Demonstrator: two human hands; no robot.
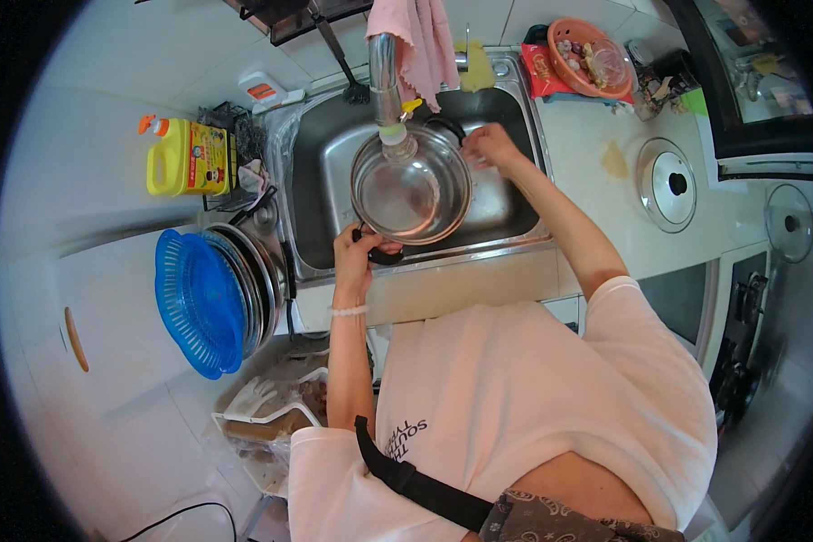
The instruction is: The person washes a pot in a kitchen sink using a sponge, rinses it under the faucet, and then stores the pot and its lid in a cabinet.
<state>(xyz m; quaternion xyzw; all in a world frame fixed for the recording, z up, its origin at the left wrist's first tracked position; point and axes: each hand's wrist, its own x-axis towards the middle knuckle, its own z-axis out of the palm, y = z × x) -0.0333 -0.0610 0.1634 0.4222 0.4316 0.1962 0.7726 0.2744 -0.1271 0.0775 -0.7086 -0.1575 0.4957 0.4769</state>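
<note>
A stainless steel pot [406, 196] with two black handles is held over the sink [311, 169], under the chrome faucet [383, 74]. My left hand [358, 254] grips the pot's near handle [386, 257]. By the far handle [447, 127], my right hand [493, 149] hangs with loosely bent fingers and nothing visible in them; whether a fingertip touches the handle is unclear. The faucet's clear-ended nozzle [398, 142] reaches over the pot's inside. Whether water lies in the pot is hard to tell through the reflections.
Left of the sink stand a blue plastic colander [200, 305], stacked metal basins [264, 291] and a yellow detergent jug [176, 159]. A pink towel [423, 47] hangs behind the faucet. The right counter holds an orange basket [569, 30] of garlic and a glass lid [669, 184].
</note>
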